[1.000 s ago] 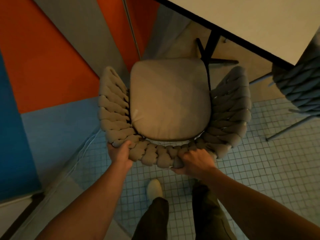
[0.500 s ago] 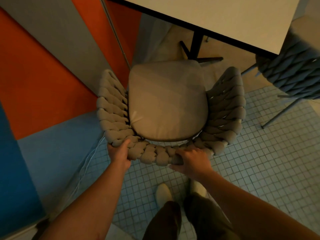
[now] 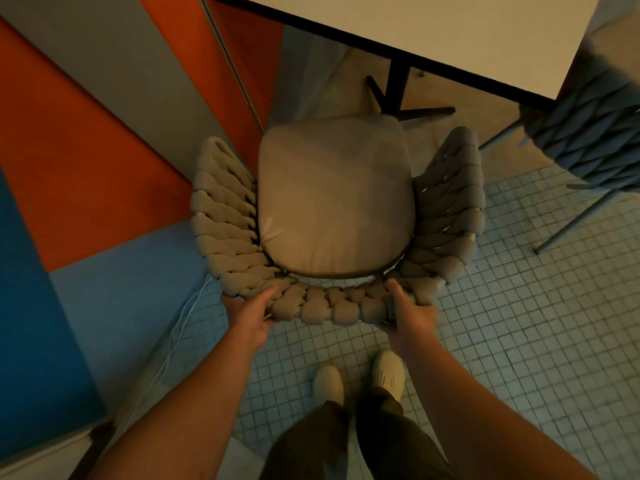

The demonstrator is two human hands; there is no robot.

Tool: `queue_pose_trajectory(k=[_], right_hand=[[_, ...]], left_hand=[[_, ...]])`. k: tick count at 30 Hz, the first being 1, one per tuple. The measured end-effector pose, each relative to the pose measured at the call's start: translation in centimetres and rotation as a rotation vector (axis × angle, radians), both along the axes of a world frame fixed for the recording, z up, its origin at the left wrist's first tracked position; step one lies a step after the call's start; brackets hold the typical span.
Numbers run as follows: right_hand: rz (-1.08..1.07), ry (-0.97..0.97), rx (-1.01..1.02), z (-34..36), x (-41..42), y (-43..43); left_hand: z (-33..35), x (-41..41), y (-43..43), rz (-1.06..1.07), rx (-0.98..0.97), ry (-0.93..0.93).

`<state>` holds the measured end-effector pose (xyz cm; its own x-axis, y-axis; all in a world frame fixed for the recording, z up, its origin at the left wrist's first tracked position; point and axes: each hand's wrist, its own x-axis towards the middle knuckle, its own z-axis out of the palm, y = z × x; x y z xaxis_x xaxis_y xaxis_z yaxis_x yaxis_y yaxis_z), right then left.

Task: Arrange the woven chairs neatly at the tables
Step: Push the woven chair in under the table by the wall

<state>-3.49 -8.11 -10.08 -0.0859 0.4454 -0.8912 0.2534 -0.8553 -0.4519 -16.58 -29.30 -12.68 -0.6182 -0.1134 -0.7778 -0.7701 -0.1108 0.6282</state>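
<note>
Head cam looking straight down: shoes [image 3: 329, 379] on the tiled floor [image 3: 519, 323], and just past them both hands are on the back rim of the beige woven chair [image 3: 221, 216]. The left hand [image 3: 247, 315] grips the rim's left corner and the right hand [image 3: 408, 311] grips the right corner, thumbs hooked over the top. A wide grip like that probably makes steering easier. Half a second back the right hand sat on top nearer the middle, so it's slid outward. The chair faces the table [image 3: 450, 26], cushion front near the table's base, not tucked under yet. A blue-grey chair [image 3: 588, 133] sits at the table's right corner.
</note>
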Motion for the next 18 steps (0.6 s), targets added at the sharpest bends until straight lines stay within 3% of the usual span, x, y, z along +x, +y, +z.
queue_pose_trajectory(k=[6, 18], right_hand=[[-0.035, 0.013, -0.076, 0.1, -0.5, 0.7], [-0.185, -0.024, -0.029, 0.1, -2.2, -4.4]], left_hand=[[-0.6, -0.2, -0.4, -0.052, 0.009, -0.056], [-1.3, -4.0, -3.6, -0.123, 0.003, -0.03]])
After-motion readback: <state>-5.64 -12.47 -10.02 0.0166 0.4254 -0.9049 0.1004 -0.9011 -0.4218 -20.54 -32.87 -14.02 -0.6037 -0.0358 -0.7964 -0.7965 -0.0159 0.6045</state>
